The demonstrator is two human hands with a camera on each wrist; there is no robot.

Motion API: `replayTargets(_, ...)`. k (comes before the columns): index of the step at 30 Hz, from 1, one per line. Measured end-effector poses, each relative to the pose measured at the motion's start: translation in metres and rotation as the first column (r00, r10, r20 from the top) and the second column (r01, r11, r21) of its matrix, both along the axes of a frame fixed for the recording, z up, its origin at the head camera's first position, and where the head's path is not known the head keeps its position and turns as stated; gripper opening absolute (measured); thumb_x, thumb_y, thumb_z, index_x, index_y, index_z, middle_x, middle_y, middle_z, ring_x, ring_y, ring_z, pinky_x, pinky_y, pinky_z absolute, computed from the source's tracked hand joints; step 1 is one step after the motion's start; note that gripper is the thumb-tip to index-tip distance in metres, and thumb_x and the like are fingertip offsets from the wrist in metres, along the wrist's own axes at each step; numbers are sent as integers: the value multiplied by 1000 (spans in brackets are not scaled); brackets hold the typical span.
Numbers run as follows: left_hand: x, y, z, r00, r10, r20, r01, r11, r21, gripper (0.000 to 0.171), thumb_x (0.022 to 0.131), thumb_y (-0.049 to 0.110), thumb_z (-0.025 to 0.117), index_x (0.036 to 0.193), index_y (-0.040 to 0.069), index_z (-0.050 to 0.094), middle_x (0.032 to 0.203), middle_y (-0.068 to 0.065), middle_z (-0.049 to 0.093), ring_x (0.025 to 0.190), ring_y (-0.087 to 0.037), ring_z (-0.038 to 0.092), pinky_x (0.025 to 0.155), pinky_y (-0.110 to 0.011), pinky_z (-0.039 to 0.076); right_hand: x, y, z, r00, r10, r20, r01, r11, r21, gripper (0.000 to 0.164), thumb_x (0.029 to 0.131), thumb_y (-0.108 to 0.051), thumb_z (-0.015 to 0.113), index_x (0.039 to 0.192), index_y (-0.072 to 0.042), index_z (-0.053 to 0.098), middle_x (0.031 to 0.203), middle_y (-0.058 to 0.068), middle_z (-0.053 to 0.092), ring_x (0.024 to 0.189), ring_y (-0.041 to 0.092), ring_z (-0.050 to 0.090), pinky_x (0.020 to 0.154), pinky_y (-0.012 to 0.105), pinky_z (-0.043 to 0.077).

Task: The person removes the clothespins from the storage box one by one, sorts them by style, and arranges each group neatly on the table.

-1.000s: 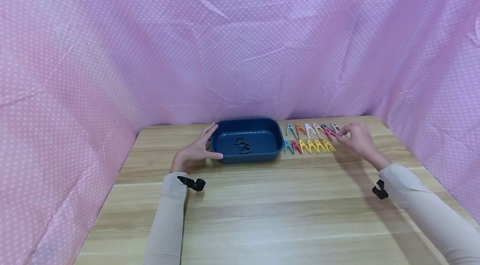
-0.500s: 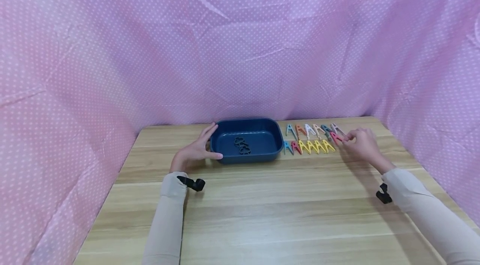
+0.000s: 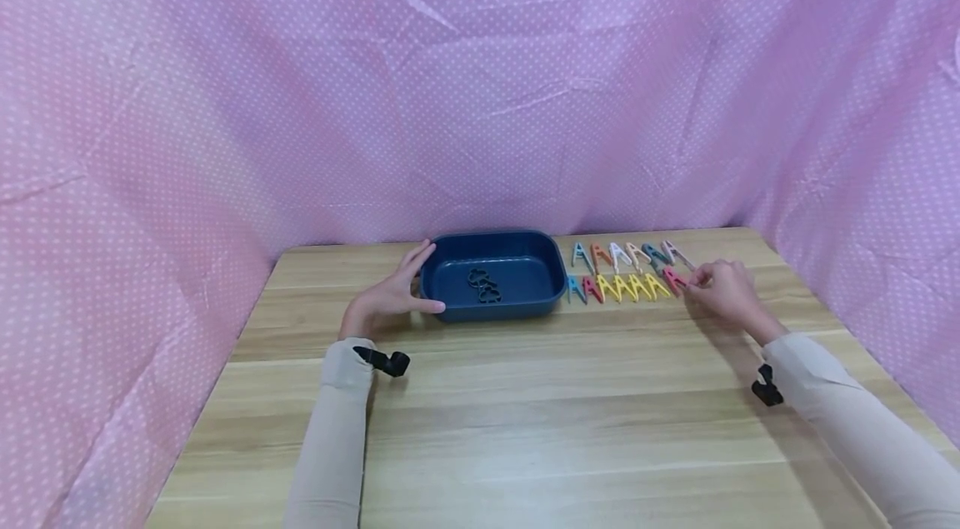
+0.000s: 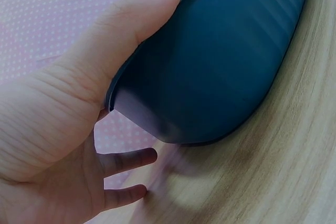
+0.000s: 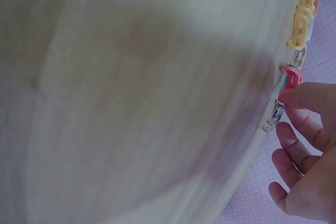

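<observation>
In the head view, my left hand [image 3: 390, 294] rests at the left end of a dark blue plastic basin [image 3: 495, 313], thumb on the near rim and fingers spread toward the far corner. The left wrist view shows the thumb [image 4: 144, 11] lying straight along the rim and two fingers extended below, off the basin. Two dark openwork shapes [image 3: 483, 286] lie inside it. My right hand [image 3: 723, 291] pinches a pinkish-red clothespin [image 3: 673, 281] between thumb and index finger, at the right end of the front row of clothespins. The other right fingers are loosely bent.
Two rows of clothespins stretch right from the basin: the back one includes a light blue clothespin [image 3: 581, 257] and an orange clothespin [image 3: 600, 256], the front one several yellow clothespins [image 3: 633, 287]. A pink dotted curtain [image 3: 480, 96] hangs behind the wooden table [image 3: 525, 404].
My right hand has brought the pinkish-red clothespin from over the back row slightly right and toward me, to the front row's end. The left hand and basin have stayed put.
</observation>
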State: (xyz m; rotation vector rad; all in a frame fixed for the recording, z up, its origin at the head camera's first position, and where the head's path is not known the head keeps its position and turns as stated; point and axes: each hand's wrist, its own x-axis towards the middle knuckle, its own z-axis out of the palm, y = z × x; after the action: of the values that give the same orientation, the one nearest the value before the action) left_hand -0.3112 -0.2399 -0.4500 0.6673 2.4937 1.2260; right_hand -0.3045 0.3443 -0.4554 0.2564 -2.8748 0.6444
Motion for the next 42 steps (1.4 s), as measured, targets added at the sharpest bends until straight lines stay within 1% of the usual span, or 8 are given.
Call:
replayTargets(5,0,-1,0,1000,-2,-5,2,1000,4,110,88,24,81,166,15,3,172,-7,-11,159,-35,-5,124,-66,12,0,0,-1,1000,20,1,-20,1000,17,6,82,-9,75,79,-4,75,78,11,71,77,29,53,76,47,29)
replayTargets(12,3,-2,2,1000,-2,4,2,1000,-10,112,88,29,82,165,15,3,173,-6,-12,159,-36,-5,123,-67,12,5,-3,-1,996,24,90,-26,1000,17,8,84,-13,77,80,-7,74,79,8,72,84,31,52,80,52,26)
replayTargets(19,3,-2,0,1000,-4,6,4,1000,-9,111,87,27,83,166,15,5,173,-7,-11,159,-35,-5,123,-67,13,9,-7,1,999,-5,35,4,1000,24,9,85,-17,75,80,-10,74,85,11,73,80,29,56,72,44,30)
replayTargets(24,3,0,0,1000,-2,11,3,1000,-13,112,87,29,83,166,16,4,173,-6,-11,159,-35,-5,124,-66,13,0,-23,15,1000,-8,9,8,1000,-4,11,88,-16,71,86,-6,75,93,17,74,74,24,54,69,38,33)
replayTargets(28,3,1,2,1000,-5,13,6,1000,-15,114,86,33,83,166,16,3,172,-7,-12,159,-35,-6,123,-67,13,-8,-53,30,999,43,-2,-43,999,-18,16,89,-16,72,94,-2,76,93,20,75,73,26,56,71,42,38)
replayTargets(32,2,2,2,1000,-5,16,5,1000,-19,115,86,34,83,166,17,2,173,-5,-12,159,-34,-7,124,-66,12,-13,-92,43,993,116,-9,-116,992,-58,21,91,-14,69,102,2,75,98,22,73,90,38,59,85,55,41)
replayTargets(36,2,1,2,1000,-2,27,3,1000,-16,116,85,37,83,166,17,2,172,-3,-13,159,-35,-7,123,-67,11,-18,-136,52,978,203,-38,-206,973,-100,20,92,-12,69,103,3,75,102,22,73,104,43,57,97,60,37)
replayTargets(42,3,0,2,1000,7,27,-7,1000,5,116,85,38,83,166,17,2,172,-2,-13,159,-35,-6,124,-67,12,-24,-205,59,952,299,-65,-304,949,-84,23,91,-20,73,105,-1,75,100,16,74,103,40,58,91,59,37)
